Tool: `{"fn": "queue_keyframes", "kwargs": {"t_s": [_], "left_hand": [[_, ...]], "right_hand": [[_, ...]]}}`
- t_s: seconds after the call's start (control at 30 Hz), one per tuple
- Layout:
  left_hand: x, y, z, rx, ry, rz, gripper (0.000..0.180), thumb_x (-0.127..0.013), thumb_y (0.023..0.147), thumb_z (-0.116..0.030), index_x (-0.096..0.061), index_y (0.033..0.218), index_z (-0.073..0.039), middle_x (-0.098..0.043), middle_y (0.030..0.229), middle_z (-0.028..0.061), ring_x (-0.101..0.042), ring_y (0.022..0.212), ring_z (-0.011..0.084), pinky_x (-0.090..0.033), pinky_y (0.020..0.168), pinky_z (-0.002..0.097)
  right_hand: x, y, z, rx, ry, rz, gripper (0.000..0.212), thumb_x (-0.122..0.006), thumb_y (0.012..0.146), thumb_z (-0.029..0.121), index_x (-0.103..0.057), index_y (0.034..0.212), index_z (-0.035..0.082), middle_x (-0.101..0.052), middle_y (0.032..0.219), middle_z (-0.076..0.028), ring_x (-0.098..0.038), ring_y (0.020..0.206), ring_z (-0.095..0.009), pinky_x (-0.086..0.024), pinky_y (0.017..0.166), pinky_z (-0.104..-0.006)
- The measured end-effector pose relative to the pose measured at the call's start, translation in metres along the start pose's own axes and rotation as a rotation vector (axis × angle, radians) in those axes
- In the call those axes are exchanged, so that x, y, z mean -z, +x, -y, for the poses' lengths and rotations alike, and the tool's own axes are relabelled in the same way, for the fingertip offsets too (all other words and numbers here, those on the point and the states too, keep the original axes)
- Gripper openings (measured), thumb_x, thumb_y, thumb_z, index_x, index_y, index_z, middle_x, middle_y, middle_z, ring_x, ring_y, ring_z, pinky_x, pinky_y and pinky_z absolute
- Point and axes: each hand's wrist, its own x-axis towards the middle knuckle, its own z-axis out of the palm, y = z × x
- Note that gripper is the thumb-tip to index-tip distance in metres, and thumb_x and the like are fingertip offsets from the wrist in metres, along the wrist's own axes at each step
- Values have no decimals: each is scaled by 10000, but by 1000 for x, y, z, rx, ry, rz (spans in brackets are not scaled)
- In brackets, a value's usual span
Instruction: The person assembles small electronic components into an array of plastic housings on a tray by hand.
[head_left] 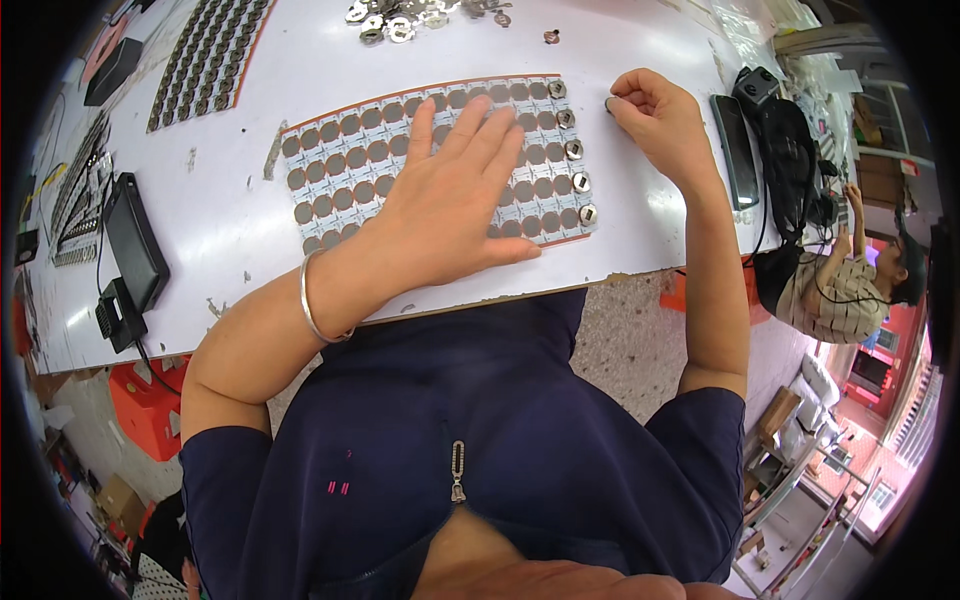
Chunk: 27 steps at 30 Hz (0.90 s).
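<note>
Pressing flat on a panel of brown circular pads, the left hand lies palm down with fingers spread and extended, gripping nothing; a silver bangle circles its wrist. The panel rests on the white table, near the front edge, and its rightmost column carries small metal parts seated on the pads. To the right of the panel, the right hand is curled, thumb and forefinger pinched on a small metal piece just beyond the panel's upper right corner. A heap of loose metal parts lies at the table's far edge. A second panel lies upper left, well apart. A black device sits at the left, another right of the right hand.
</note>
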Motion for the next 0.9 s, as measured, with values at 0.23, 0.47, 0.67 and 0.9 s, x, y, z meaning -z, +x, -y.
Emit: {"fn": "queue_keyframes", "kwargs": {"t_s": [0.23, 0.47, 0.67, 0.9], "left_hand": [[-3, -2, 2, -1, -29, -31, 1017, -800, 743, -547, -430, 1427, 108, -393, 1523, 262, -283, 1482, 398, -151, 1191, 633], [-2, -2, 1, 1, -31, -39, 1007, -804, 738, -543, -444, 1423, 100, -407, 1515, 261, -287, 1483, 390, -177, 1182, 640], [-3, -2, 0, 1, -14, -50, 995, -794, 744, -554, -455, 1417, 96, -424, 1508, 248, -292, 1481, 386, -185, 1179, 642], [-3, -2, 1, -5, -7, -57, 986, -784, 749, -567, -469, 1407, 96, -433, 1502, 242, -309, 1471, 384, -189, 1177, 640]], "right_hand": [[-26, 21, 28, 48, 344, 137, 149, -707, 875, 95, -715, 987, -3, -693, 822, -35, -643, 735, -96, -525, 664, -245], [-35, 19, 42, 48, 201, 147, 136, -705, 875, 83, -726, 975, -7, -697, 789, -44, -638, 702, -101, -535, 658, -263], [-39, 15, 47, 77, 97, 97, 158, -708, 866, 94, -742, 984, -4, -697, 763, -53, -636, 682, -109, -527, 635, -266], [-48, 5, 44, 190, -82, -91, 184, -752, 855, 185, -775, 966, 40, -702, 922, -73, -671, 787, -196, -533, 716, -332]]}}
